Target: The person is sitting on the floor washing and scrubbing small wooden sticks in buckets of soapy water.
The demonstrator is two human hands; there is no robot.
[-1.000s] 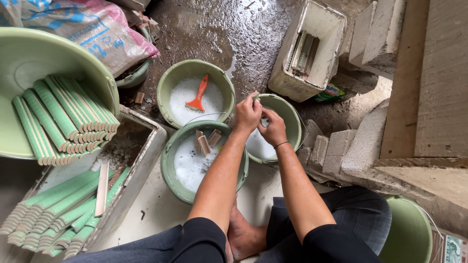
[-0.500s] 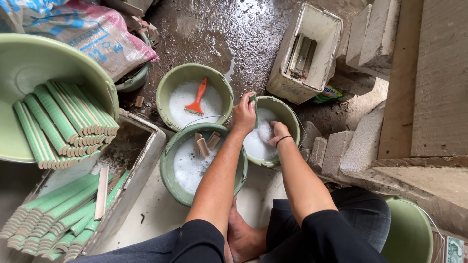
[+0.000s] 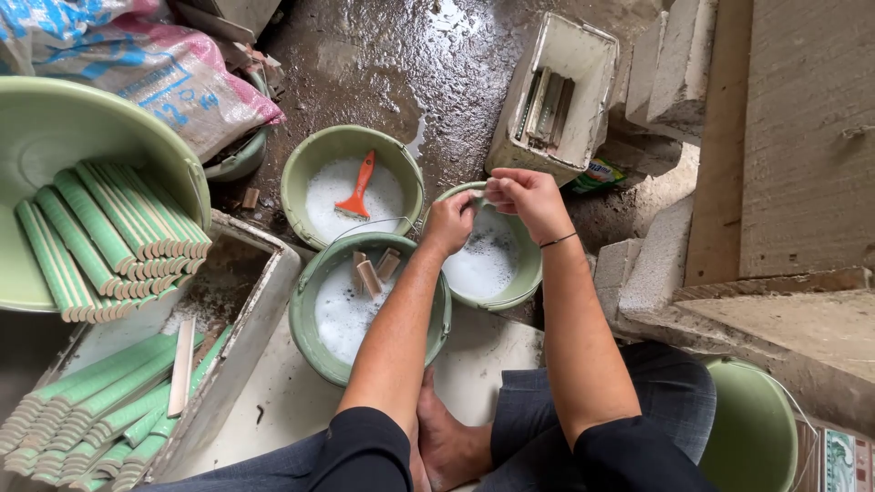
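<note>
Now both hands are raised out of the soapy bowl (image 3: pixel 510 292); left hand (image 3: pixel 451 221) and right hand (image 3: pixel 529 196) together pinch a small pale strip (image 3: pixel 493 191) above it.

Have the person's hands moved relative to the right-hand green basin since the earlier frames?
Yes. Both hands have lifted from the foamy water to the far rim of the green basin.

— What is found around the hands?

— The left hand (image 3: pixel 448 223) and right hand (image 3: pixel 529 200) are held over a foamy green basin (image 3: pixel 524 282). At nine o'clock a bucket with an orange scraper (image 3: pixel 357 185) is set; at seven, a second bucket (image 3: pixel 314 319).

— And beyond?

— At twelve a white crate (image 3: pixel 583 55) stands; at three, concrete blocks (image 3: pixel 629 264). Bare wet floor (image 3: pixel 437 82) is left at eleven.
</note>
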